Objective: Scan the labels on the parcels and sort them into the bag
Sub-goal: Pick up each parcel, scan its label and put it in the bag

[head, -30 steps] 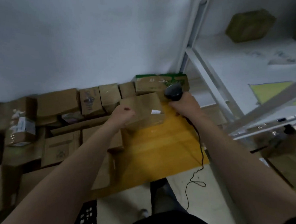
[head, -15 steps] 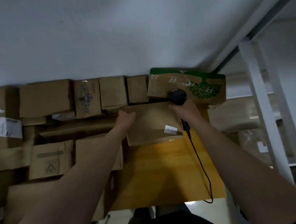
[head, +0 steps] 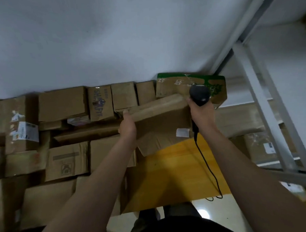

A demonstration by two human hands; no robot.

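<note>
A flat brown cardboard parcel (head: 163,126) is tilted up over the yellow surface (head: 171,177), a small white label (head: 183,132) on its near right side. My left hand (head: 128,125) grips the parcel's left edge. My right hand (head: 200,111) holds a black barcode scanner (head: 199,94) at the parcel's right edge, and the scanner's black cable (head: 207,164) hangs down toward the floor. No bag is visible.
Several brown cardboard boxes (head: 63,102) are stacked along the white wall and to the left. A green-printed box (head: 191,83) stands behind the scanner. A grey metal shelf frame (head: 265,110) rises on the right, with parcels (head: 267,145) beneath it.
The parcel has been lifted and tilted, its left side raised by my left hand. My right hand with the scanner stays at its right edge. The view has moved closer.
</note>
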